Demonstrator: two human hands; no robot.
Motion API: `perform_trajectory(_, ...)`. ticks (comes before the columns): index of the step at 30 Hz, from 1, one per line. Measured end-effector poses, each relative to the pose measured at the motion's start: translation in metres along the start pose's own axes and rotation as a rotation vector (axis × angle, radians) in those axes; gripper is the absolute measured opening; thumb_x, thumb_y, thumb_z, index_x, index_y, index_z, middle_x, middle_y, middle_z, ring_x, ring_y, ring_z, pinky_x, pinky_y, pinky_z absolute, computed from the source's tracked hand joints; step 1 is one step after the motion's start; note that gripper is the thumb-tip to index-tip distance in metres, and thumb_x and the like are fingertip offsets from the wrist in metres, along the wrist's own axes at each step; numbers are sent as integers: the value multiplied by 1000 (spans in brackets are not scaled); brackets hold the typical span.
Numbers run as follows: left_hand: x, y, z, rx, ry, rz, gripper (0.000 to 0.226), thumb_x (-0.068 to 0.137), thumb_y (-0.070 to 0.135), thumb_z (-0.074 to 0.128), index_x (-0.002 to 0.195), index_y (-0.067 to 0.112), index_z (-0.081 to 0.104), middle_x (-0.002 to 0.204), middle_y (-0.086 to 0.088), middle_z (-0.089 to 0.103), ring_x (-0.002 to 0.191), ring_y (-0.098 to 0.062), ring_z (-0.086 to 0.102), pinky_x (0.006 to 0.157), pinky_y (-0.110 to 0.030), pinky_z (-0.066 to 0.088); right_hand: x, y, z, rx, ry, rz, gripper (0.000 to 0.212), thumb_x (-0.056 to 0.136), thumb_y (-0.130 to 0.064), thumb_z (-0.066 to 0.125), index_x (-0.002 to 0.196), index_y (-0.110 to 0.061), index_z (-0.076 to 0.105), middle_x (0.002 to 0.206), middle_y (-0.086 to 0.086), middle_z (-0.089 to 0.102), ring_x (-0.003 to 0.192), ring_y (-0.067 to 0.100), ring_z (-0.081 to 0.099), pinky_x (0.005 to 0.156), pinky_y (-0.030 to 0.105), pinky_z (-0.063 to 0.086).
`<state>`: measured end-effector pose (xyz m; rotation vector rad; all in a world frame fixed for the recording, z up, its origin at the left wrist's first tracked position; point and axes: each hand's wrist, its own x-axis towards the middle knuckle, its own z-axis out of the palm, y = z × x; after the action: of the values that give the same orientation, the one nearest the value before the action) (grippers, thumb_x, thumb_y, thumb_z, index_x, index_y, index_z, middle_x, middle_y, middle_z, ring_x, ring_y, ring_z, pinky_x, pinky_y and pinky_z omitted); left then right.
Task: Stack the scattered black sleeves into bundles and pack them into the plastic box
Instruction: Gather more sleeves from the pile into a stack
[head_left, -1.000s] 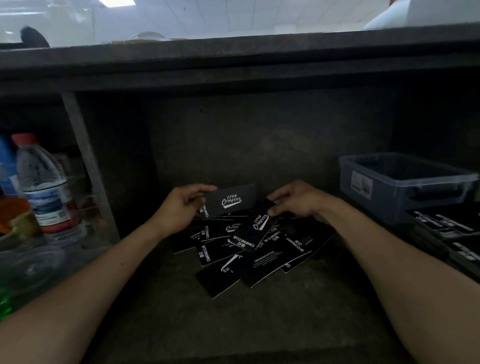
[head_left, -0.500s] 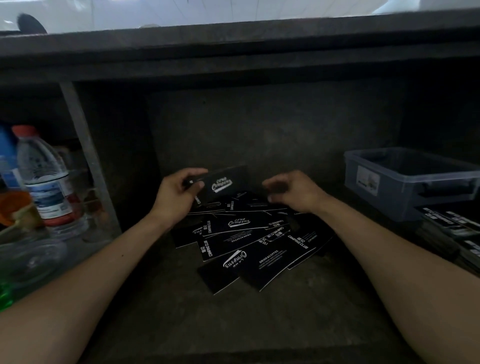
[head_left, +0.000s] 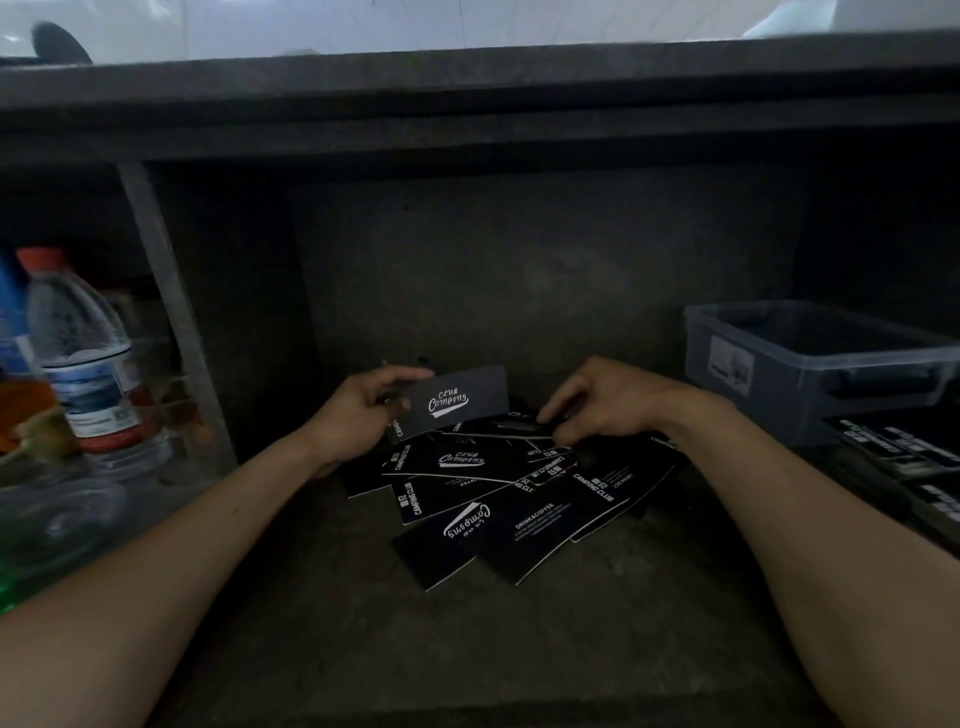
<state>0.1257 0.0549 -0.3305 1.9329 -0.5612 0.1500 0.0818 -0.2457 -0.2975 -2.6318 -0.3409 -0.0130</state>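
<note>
Several flat black sleeves with white "Camping Club" print lie scattered in a heap (head_left: 498, 509) on a dark shelf floor. My left hand (head_left: 358, 415) holds a small bundle of sleeves (head_left: 457, 402) upright, just above the back of the heap. My right hand (head_left: 597, 402) reaches down at the heap's back right, its fingertips pinching the edge of a sleeve (head_left: 511, 428) that lies there. A grey-blue plastic box (head_left: 810, 374) stands open to the right; its inside is dark and I cannot tell what it holds.
A water bottle (head_left: 83, 353) with a red cap and other containers stand at the left behind a slanted metal post (head_left: 171, 312). Stacked black sleeves (head_left: 904, 457) lie in front of the box. A dark wall closes the back, a shelf overhead.
My left hand has kept its bundle at the back of the heap. My right hand moved from the heap's top to a sleeve at the back right and pinched it.
</note>
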Motion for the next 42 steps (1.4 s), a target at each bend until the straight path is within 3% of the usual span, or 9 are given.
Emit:
perform_trajectory(5, 0, 3, 2, -88, 64, 60, 47, 97, -8, 51, 115, 34, 66, 116, -3, 71, 105, -13, 67, 91, -27, 55, -5, 6, -12, 85, 317, -146, 16, 85, -10, 73, 97, -20, 79, 87, 0, 76, 79, 12, 67, 78, 22, 50)
perform_trajectory(10, -2, 10, 9, -111, 42, 14, 39, 101, 0, 46, 109, 29, 71, 114, 3, 74, 104, -8, 69, 87, -22, 53, 7, -6, 8, 140, 438, -207, 15, 90, -10, 69, 100, -17, 78, 91, -2, 76, 78, 5, 66, 77, 15, 50)
perform_trajectory(16, -3, 15, 6, -262, -27, -91, 39, 103, 17, 35, 112, 18, 73, 117, -3, 73, 110, -18, 68, 93, -35, 53, 15, -12, 27, 338, 584, -87, 14, 78, -9, 82, 78, -20, 72, 73, -1, 74, 61, 22, 70, 63, 37, 61)
perform_trajectory(21, -4, 8, 8, -33, -24, 14, 43, 92, -6, 60, 127, 17, 60, 114, 0, 70, 97, -2, 69, 82, -15, 55, 18, -17, 32, 372, 631, -97, 22, 68, -13, 89, 77, -22, 71, 71, -2, 74, 62, 11, 69, 69, 36, 60)
perform_trajectory(24, -3, 3, 4, 19, 57, 66, 49, 87, -16, 61, 126, 15, 61, 114, 2, 69, 97, 0, 68, 86, -13, 54, 14, -25, 27, 246, 597, -97, 32, 60, -30, 94, 81, -21, 72, 75, -8, 70, 69, 6, 67, 70, 29, 56)
perform_trajectory(30, 0, 3, -7, 39, 176, -39, 47, 88, -18, 52, 117, 15, 66, 99, 9, 69, 77, 10, 67, 68, -4, 49, -10, -45, 24, -25, -98, -5, 56, 54, -61, 87, 105, -40, 74, 96, -24, 63, 95, -1, 59, 86, 20, 47)
perform_trajectory(34, -1, 3, -3, 56, 101, -82, 41, 92, -13, 52, 112, 19, 68, 95, 8, 71, 76, 4, 69, 65, -6, 51, -4, -40, 22, 8, -112, -21, 45, 56, -55, 89, 96, -42, 74, 91, -22, 66, 91, -1, 60, 80, 20, 46)
perform_trajectory(38, -4, 10, -3, -25, 32, -156, 43, 93, -11, 50, 104, 26, 70, 97, 1, 74, 87, -11, 69, 70, -13, 56, -3, -28, 18, 297, -58, 7, 29, 69, -26, 89, 95, -29, 76, 91, -8, 74, 89, 8, 68, 79, 25, 53)
perform_trajectory(42, -4, 18, 3, -160, -47, -199, 41, 94, -5, 41, 113, 13, 72, 115, -12, 73, 106, -24, 68, 91, -34, 56, 3, -25, 20, 565, 195, 37, 20, 75, -8, 83, 87, -21, 74, 79, -2, 73, 72, 8, 64, 57, 18, 48)
